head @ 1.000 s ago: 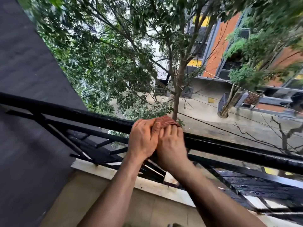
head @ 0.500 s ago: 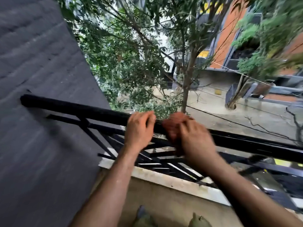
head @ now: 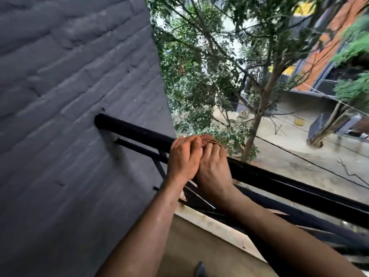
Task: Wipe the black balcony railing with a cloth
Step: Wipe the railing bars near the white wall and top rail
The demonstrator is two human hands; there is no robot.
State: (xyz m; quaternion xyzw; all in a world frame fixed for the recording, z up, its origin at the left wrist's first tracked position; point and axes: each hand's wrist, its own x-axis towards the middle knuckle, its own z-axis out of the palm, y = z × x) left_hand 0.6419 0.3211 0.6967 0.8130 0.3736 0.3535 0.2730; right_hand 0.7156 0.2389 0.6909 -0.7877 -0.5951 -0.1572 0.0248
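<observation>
**Here: two hands clamped on the top bar, cloth beneath**

Right hand [head: 213, 168] curls over the top bar of the black railing [head: 279, 181], grasping the rust-brown cloth [head: 208, 139] so that it wraps the bar, likely to scrub all round. Left hand [head: 182, 156] grips the bar just beside it, overlapping the right, fingertips touching the cloth, probably for added pressure. The cloth shows only beyond the fingers. The grey wall [head: 69, 96] is near, to the left.

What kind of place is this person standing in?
Probably an upstairs balcony: a black railing is fixed into a grey brick wall, and past it you look down on a tree and the street.
</observation>
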